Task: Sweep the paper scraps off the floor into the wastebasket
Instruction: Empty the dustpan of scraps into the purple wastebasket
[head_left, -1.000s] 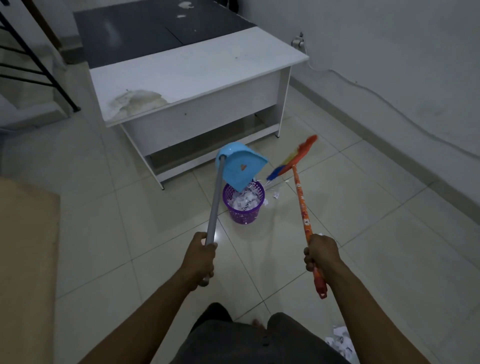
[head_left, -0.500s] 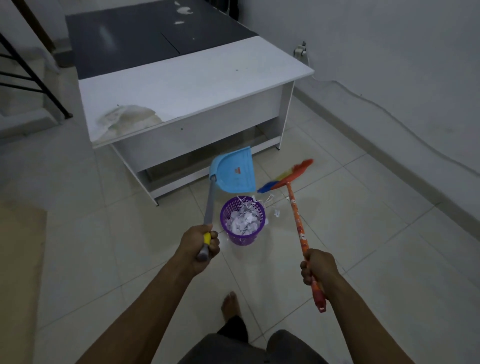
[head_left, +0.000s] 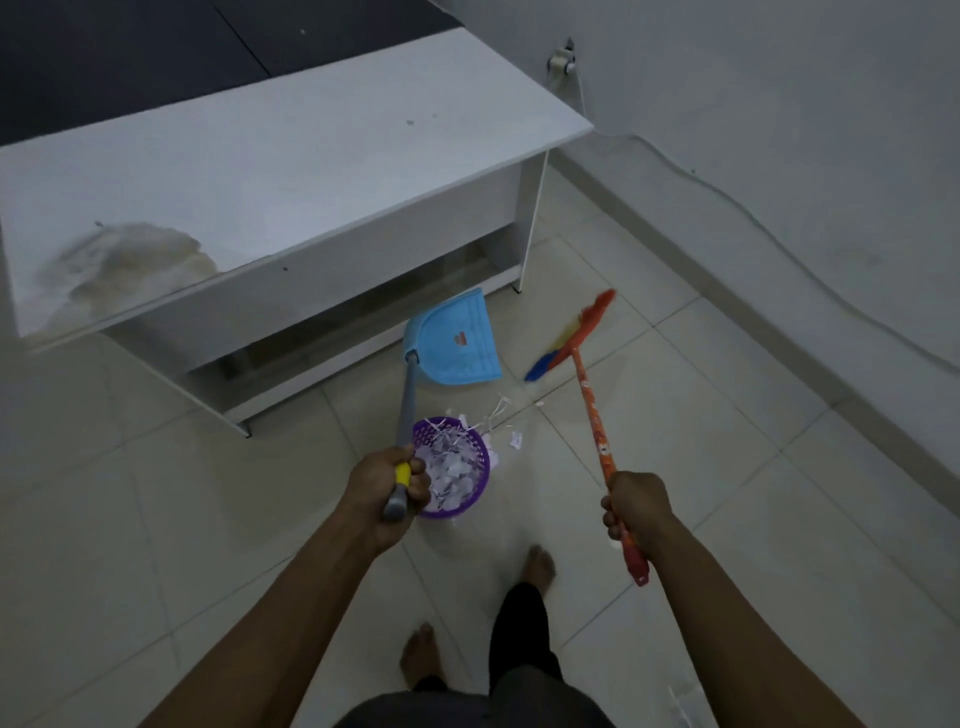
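Seven entries, largest first.

1. Floor (head_left: 208, 519): pale tile. The only paper plainly in view on it lies just beside the wastebasket, on the far right side.
2. Bench (head_left: 311, 156): white, stained at its left end, standing beyond the work area. It plays no part in the sweeping.
3. Broom (head_left: 589, 395): orange handle with a multicoloured head, which sits near the floor to the right of the dustpan. Whether the head touches the floor cannot be told.
4. Dustpan (head_left: 457, 343): blue, on a grey handle, beyond the wastebasket. Its visible face carries no paper.
5. Wastebasket (head_left: 483, 457): purple mesh, upright on the floor and partly hidden by the left hand. It is heaped with paper scraps (head_left: 452, 475) up to the rim.
6. Left hand (head_left: 387, 486): grip closed round the dustpan handle at its yellow band. Right hand (head_left: 636, 501): grip closed round the broom handle near its lower end.
7. Loose scraps (head_left: 514, 439): a few white shreds on the floor, with some strips hanging over the rim.

Status, as a judgement: most of the task is done. One more small gather and tip appears to be left.
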